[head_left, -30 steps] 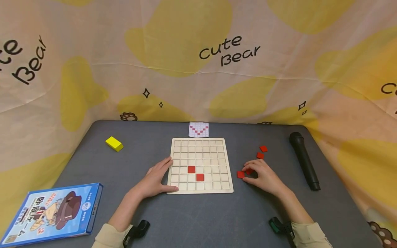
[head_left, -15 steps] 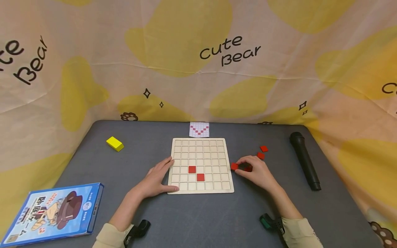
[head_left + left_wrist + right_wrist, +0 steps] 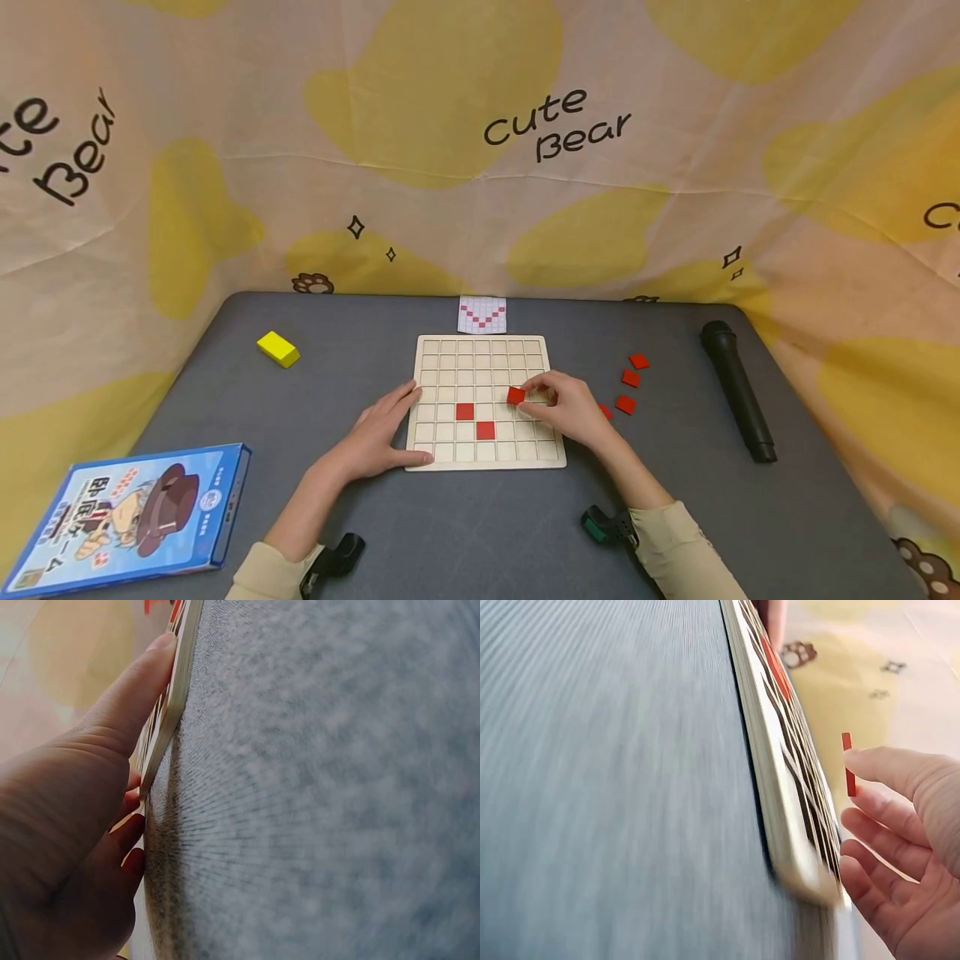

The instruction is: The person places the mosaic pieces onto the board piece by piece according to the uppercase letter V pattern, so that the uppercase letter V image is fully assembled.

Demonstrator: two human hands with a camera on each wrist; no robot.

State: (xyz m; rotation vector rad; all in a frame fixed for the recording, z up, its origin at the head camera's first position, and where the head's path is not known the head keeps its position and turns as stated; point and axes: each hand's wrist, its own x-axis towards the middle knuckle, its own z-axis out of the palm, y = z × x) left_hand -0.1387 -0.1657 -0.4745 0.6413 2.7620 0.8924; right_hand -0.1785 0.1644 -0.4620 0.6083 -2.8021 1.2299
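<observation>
A pale gridded board (image 3: 442,377) lies flat on the dark grey table. Two red square tiles (image 3: 465,412) sit in its lower cells, diagonal to each other. My left hand (image 3: 382,429) rests at the board's left side, its thumb (image 3: 142,679) on the top near the front corner and its fingers along the edge. Between thumb and fingertips my right hand (image 3: 566,408) pinches another red tile (image 3: 516,395) over the right half of the grid. In the right wrist view that tile (image 3: 849,765) is edge-on, above the board's surface.
Several loose red tiles (image 3: 631,378) lie right of the board. Behind it is a small card (image 3: 482,315) with a pink V pattern. A black microphone (image 3: 738,392) is at far right, a yellow block (image 3: 278,348) at back left, and a blue box (image 3: 127,517) at front left.
My right hand has moved left from the loose tiles, carrying a red tile from beside the board to over its grid. The left hand stays in place.
</observation>
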